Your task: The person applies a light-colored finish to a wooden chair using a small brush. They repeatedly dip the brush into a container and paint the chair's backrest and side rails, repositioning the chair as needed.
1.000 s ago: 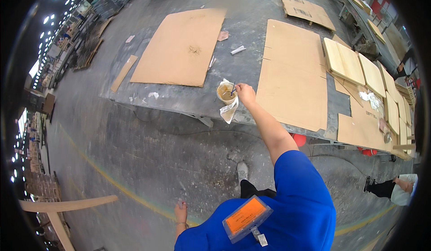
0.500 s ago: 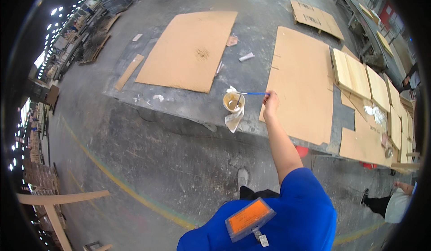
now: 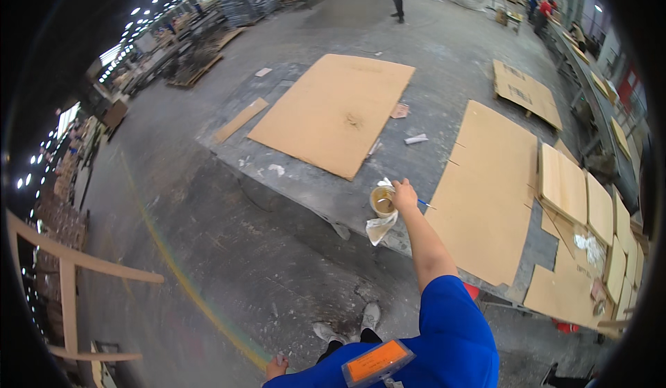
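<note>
Light, tippy and close to the edge

In the head view, from where I stood, a cup of brown liquid (image 3: 380, 199) sat near the front edge of the worktop (image 3: 312, 204), with a crumpled white wipe (image 3: 381, 229) at its six o'clock. The right hand (image 3: 404, 196) was closed around a slim blue-handled stick (image 3: 426, 204) pointing toward three o'clock; I couldn't tell whether it also gripped the rim. The left hand (image 3: 276, 367) hung well apart at seven o'clock, its grip unreadable. The cup looked light and easily tipped, best steadied low; the stick seemed stiff, best pinched mid-handle.

Right grip (image 3: 404, 196) back beside cup (image 3: 373, 203)
</note>
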Available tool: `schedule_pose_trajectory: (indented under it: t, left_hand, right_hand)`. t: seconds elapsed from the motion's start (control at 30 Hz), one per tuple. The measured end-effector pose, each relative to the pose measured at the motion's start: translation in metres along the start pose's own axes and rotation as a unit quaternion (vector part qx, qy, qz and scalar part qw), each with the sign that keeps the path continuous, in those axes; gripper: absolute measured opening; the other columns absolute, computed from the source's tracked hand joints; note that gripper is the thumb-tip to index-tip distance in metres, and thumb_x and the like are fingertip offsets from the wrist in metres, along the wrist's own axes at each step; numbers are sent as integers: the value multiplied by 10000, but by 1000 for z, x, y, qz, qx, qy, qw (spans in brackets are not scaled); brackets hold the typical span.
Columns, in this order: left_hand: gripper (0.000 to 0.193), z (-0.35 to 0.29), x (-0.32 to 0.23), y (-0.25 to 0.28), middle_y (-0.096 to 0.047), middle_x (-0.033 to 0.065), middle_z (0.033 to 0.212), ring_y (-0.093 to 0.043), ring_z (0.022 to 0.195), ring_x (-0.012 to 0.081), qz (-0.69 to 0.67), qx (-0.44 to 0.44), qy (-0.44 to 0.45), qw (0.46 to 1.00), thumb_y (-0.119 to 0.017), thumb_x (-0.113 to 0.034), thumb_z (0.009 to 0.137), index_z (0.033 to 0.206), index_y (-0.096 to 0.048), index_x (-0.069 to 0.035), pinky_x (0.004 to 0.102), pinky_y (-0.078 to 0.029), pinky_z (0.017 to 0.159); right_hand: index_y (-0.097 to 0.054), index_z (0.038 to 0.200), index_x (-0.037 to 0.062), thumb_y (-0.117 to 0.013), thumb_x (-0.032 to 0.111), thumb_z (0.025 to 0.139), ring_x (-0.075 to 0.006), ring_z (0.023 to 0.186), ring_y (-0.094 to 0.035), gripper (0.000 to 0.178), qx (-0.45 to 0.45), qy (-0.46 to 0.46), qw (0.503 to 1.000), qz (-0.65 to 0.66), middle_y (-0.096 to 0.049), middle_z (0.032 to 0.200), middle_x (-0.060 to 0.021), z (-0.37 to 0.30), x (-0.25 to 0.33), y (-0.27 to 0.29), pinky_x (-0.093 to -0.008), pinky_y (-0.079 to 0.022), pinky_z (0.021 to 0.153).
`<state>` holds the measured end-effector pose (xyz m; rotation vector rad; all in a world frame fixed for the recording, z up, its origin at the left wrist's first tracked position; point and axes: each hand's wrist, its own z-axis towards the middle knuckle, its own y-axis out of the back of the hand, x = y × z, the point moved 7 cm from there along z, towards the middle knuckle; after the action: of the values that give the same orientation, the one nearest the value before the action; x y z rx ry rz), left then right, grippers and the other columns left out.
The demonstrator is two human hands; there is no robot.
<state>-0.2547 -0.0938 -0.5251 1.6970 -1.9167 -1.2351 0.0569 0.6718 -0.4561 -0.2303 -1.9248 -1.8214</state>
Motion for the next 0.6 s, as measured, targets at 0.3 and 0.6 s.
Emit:
schedule_pose_trajectory:
  t: [0.3,0.6]
  left_hand:
    - [295,-27,18,-13,-762,133,907,-743,868,260,41,17,146,988,-699,-271,926,1082,-731,-22,401,-555,806]
    - [298,-37,35,-17,-762,136,910,-742,872,262,1,35,150,988,-697,-271,927,1087,-730,-21,403,-554,811]
  right_hand:
    - [-686,1076,90,-652,84,886,-389,1057,-679,193,-15,10,997,-71,-647,1099,-190,-8,-5,-2,-482,-584,858]
    - [-744,955,111,-710,155,831,-332,1011,-703,136,18,64,987,-145,-719,1018,-134,-17,6,-6,-452,-585,830]
